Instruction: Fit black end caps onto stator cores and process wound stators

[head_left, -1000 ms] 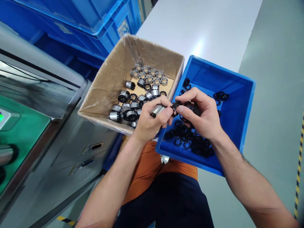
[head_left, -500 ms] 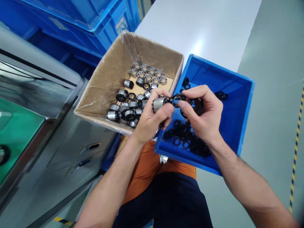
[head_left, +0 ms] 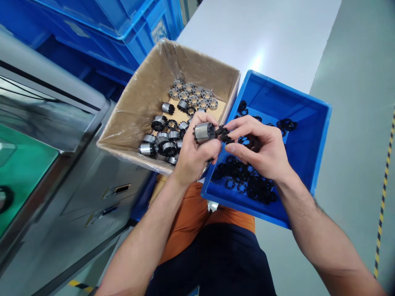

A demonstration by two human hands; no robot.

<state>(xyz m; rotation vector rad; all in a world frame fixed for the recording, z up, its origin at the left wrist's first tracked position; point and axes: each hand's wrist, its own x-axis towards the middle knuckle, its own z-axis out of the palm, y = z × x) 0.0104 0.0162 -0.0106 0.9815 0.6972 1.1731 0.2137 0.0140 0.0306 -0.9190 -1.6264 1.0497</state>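
My left hand is closed round a silver metal cylinder with a slotted core, held above the gap between two boxes. My right hand pinches a black plastic ring and presses it against the cylinder's right end. More black rings seem tucked in that palm, partly hidden. Below the right hand, a blue plastic bin holds several loose black rings. To the left, a cardboard box lined with clear film holds several more silver cylinders.
Stacked blue crates stand at the upper left. A grey metal machine housing with a green panel runs down the left side. A white tabletop lies beyond the boxes, and grey floor with a yellow-black stripe is at the right.
Both hands rose from just above the bin and brought the ring to the cylinder's end. The cylinder has turned so its side faces me, with the ring now against it.
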